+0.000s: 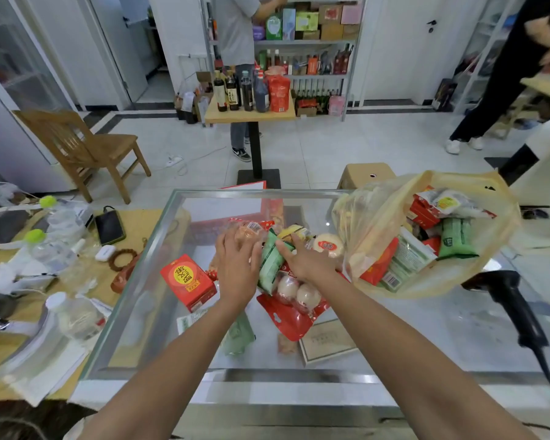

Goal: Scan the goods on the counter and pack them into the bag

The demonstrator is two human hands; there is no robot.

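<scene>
A heap of packaged goods lies on the glass counter (426, 338). My left hand (237, 265) rests with spread fingers on a clear-wrapped orange pack (248, 230). My right hand (305, 258) lies flat, fingers apart, between a green snack packet (272, 262) and a round white-and-red pack (328, 245). Below them sits a red pouch of eggs (294, 296), and a red box (188, 281) stands to the left. A yellowish plastic bag (372, 217) at the right holds several packed goods. The black barcode scanner (515, 300) lies at the far right.
A cluttered side table at the left holds water bottles (77, 315), a black phone (109, 227) and papers. Beyond the counter stand a small table with sauce bottles (248, 90), a wooden chair (80, 147), a stool (365, 174) and two people by the shelves.
</scene>
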